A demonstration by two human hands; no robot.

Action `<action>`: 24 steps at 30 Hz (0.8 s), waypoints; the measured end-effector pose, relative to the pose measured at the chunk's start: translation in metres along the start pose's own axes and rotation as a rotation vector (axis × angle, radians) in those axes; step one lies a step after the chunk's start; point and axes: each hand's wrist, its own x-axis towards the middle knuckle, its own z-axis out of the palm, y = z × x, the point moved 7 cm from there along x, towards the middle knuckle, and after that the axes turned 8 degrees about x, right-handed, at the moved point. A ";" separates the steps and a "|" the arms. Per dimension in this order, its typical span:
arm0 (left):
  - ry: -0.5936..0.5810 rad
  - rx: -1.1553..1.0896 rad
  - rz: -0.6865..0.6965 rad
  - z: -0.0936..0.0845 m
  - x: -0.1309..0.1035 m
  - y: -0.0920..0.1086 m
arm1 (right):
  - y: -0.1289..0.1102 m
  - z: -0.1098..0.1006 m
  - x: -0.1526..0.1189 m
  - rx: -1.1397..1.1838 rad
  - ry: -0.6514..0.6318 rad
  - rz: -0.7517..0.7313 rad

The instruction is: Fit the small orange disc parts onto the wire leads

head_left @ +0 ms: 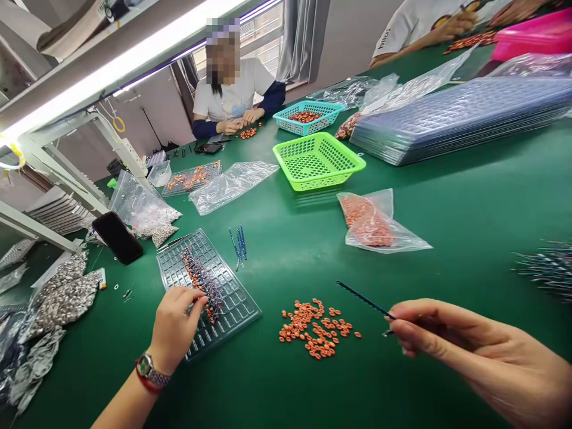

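Note:
My left hand [181,319], with a watch on its wrist, reaches over a clear plastic tray [236,301] with many small compartments. Thumb and forefinger are pinched together at the near end of a row of small orange parts with thin dark wires [199,277]; what lies between the fingertips is hidden. On the right, my right hand [451,339] pinches one end of a thin dark blue strip [364,298], which points up and left over the table. Between both hands lies a loose pile of small oval orange pieces [315,328].
Beyond the tray lie several blue strips [239,244]. A green basket [319,161], a bag of orange pieces [369,220] and stacked plastic trays [460,119] stand farther off. A phone [117,237] and bags of small parts [71,292] are left. A co-worker [236,95] sits opposite.

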 end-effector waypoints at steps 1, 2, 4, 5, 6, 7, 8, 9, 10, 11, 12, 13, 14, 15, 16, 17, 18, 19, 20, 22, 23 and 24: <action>-0.001 0.020 0.017 0.001 0.000 -0.001 | -0.004 0.002 0.001 -0.026 -0.010 -0.003; 0.003 0.037 0.036 0.001 0.000 0.000 | -0.008 0.004 0.002 -0.055 -0.022 -0.005; 0.035 0.055 0.068 -0.002 0.003 0.008 | -0.020 0.010 0.005 -0.134 -0.051 -0.032; 0.061 0.054 0.083 -0.004 0.007 0.016 | -0.027 0.015 0.007 -0.179 -0.079 -0.056; 0.092 0.044 0.105 -0.007 0.012 0.027 | -0.035 0.019 0.008 -0.245 -0.109 -0.102; 0.117 0.024 0.136 -0.009 0.018 0.041 | -0.043 0.023 0.009 -0.323 -0.122 -0.166; 0.139 -0.004 0.180 -0.009 0.024 0.058 | -0.050 0.028 0.010 -0.396 -0.142 -0.227; 0.150 -0.041 0.265 -0.007 0.030 0.079 | -0.054 0.033 0.011 -0.457 -0.163 -0.275; 0.110 -0.083 0.353 -0.001 0.034 0.101 | -0.056 0.037 0.011 -0.501 -0.182 -0.305; 0.074 -0.107 0.409 0.007 0.038 0.120 | -0.056 0.039 0.011 -0.531 -0.186 -0.319; 0.063 -0.119 0.424 0.015 0.042 0.135 | -0.055 0.039 0.012 -0.548 -0.175 -0.320; 0.052 -0.129 0.445 0.023 0.043 0.148 | -0.052 0.037 0.012 -0.555 -0.158 -0.310; 0.028 -0.129 0.461 0.033 0.044 0.158 | -0.050 0.035 0.012 -0.556 -0.140 -0.295; 0.009 -0.130 0.475 0.043 0.043 0.166 | -0.047 0.033 0.012 -0.555 -0.129 -0.281; -0.011 -0.132 0.488 0.051 0.041 0.171 | -0.045 0.032 0.012 -0.553 -0.130 -0.269; -0.027 -0.134 0.493 0.058 0.040 0.173 | -0.043 0.031 0.011 -0.552 -0.144 -0.263; -0.028 -0.140 0.488 0.062 0.039 0.174 | -0.042 0.031 0.010 -0.552 -0.162 -0.262; -0.019 -0.148 0.476 0.063 0.038 0.173 | -0.042 0.031 0.010 -0.553 -0.179 -0.266; -0.004 -0.153 0.461 0.063 0.039 0.172 | -0.042 0.031 0.009 -0.555 -0.194 -0.269; 0.013 -0.144 0.439 0.061 0.043 0.172 | -0.042 0.031 0.008 -0.562 -0.216 -0.278; -0.006 -0.130 0.436 0.061 0.046 0.173 | -0.042 0.032 0.007 -0.567 -0.224 -0.283; -0.040 -0.114 0.438 0.063 0.049 0.174 | -0.042 0.032 0.007 -0.572 -0.230 -0.288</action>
